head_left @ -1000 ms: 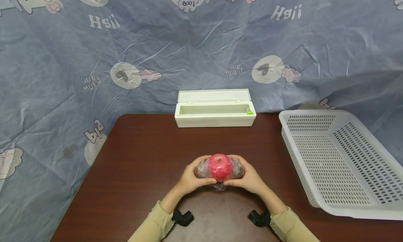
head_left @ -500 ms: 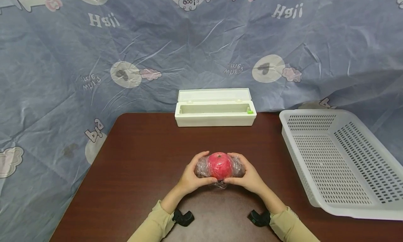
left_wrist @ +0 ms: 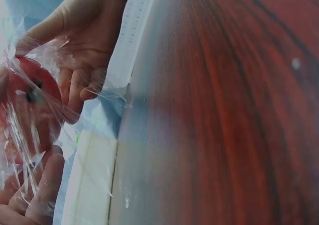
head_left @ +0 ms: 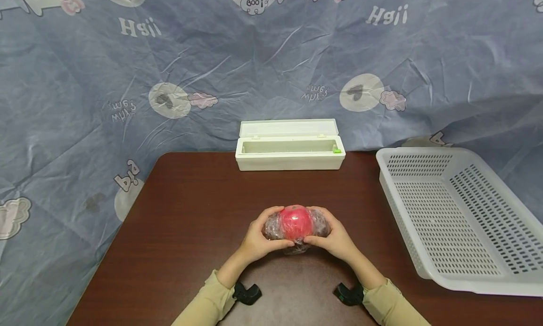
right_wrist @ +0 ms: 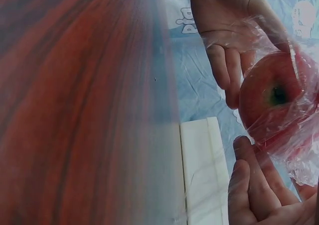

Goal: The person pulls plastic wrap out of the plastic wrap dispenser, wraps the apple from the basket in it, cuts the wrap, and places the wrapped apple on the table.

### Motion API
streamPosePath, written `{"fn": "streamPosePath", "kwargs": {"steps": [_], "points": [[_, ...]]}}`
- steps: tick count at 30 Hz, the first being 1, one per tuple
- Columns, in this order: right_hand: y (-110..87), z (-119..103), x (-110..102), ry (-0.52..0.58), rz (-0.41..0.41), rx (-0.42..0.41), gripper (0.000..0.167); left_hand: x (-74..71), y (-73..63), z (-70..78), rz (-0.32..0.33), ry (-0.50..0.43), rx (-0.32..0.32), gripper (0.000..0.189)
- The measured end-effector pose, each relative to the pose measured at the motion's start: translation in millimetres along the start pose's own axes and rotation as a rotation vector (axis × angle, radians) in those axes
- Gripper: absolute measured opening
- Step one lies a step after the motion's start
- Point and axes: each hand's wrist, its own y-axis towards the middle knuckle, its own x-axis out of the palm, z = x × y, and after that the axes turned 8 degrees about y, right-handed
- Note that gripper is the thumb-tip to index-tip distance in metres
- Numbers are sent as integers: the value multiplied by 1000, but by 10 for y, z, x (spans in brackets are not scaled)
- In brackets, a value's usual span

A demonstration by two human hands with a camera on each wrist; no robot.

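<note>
Between both hands is a red apple (head_left: 296,224) wrapped in clear plastic film, in the middle of the head view. My left hand (head_left: 259,236) grips its left side, thumb at the front and fingers reaching behind. On the other side my right hand (head_left: 335,236) holds it the same way. Crumpled cling film (head_left: 273,227) bunches out at both ends of the fruit and hangs below the thumbs. Seen from the right wrist, the apple (right_wrist: 271,93) shows its stem hollow under loose film. Stretched folds of film cross the apple (left_wrist: 37,98) in the left wrist view.
A pale, long cling film box (head_left: 290,162) with its lid up stands at the table's back edge. A white perforated basket (head_left: 400,213) takes up the right side. The brown table (head_left: 191,213) meets a patterned blue cloth (head_left: 263,67) behind.
The apple has rolled a little away from me, its stem shifting toward the back edge. My left fingers lifted briefly, then came back down. The right thumb sits slightly higher.
</note>
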Motion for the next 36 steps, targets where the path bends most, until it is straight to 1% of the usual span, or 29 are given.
{"fn": "streamPosePath", "kwargs": {"steps": [5,8,12,15,18,22,26,29,31,36], "points": [[-3,5,-13,29,-11,-17,68,-4,8,-30,14,-27,-9,73],[-6,5,-16,50,-19,-28,70,-4,11,-55,14,-78,-17,70],[-3,6,-11,45,-19,-33,69,-2,12,-84,2,-154,-25,67],[3,16,-8,72,-35,-36,69,-2,12,-95,-3,-178,-33,66],[4,34,-5,117,-61,-37,74,-4,9,-95,-8,-169,-38,65],[2,51,6,140,-80,-45,82,-3,6,-91,-33,-151,-29,63],[1,56,14,130,-76,-58,81,-7,4,-90,-57,-144,-28,63],[-1,57,15,117,-66,-55,80,-15,0,-84,-64,-115,-24,64],[-2,56,16,102,-54,-48,80,-17,-3,-77,-64,-91,-11,70],[-3,40,32,72,-11,-3,81,6,-4,-44,-53,-49,6,93]]}}
